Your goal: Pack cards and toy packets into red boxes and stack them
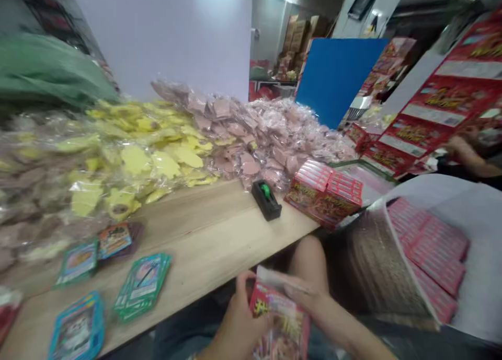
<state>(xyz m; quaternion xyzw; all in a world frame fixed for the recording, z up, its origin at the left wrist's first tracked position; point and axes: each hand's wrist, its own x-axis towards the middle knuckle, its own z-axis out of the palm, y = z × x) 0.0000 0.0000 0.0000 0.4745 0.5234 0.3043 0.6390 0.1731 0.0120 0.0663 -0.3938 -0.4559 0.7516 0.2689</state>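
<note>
This was a packing workshop or small warehouse; a long wooden table [207, 240] at lower left bore heaps of plastic-wrapped pink packets [254, 135] and yellow packets [157, 156]; a red printed pack [280, 318] showed at bottom middle; matching red cartons [443, 99] filled the right; brown cardboard boxes [296, 41] stood stacked at upper middle.

Printed packet [279, 318] up front is shining slightly, glossy coated paper. Bench [204, 250] is showing pale smooth wood, matt finish. Heaped bags [251, 140] are glinting, thin clear crinkled plastic. Card stacks [141, 286] are looking glossy, laminated. Black tape dispenser [266, 199] is reading as smooth moulded plastic. Red cartons [323, 193] are showing glossy printed cardboard. Sack [376, 266] on the right is looking rough, woven. Green cloth [47, 70] is looking soft, matt.
</note>
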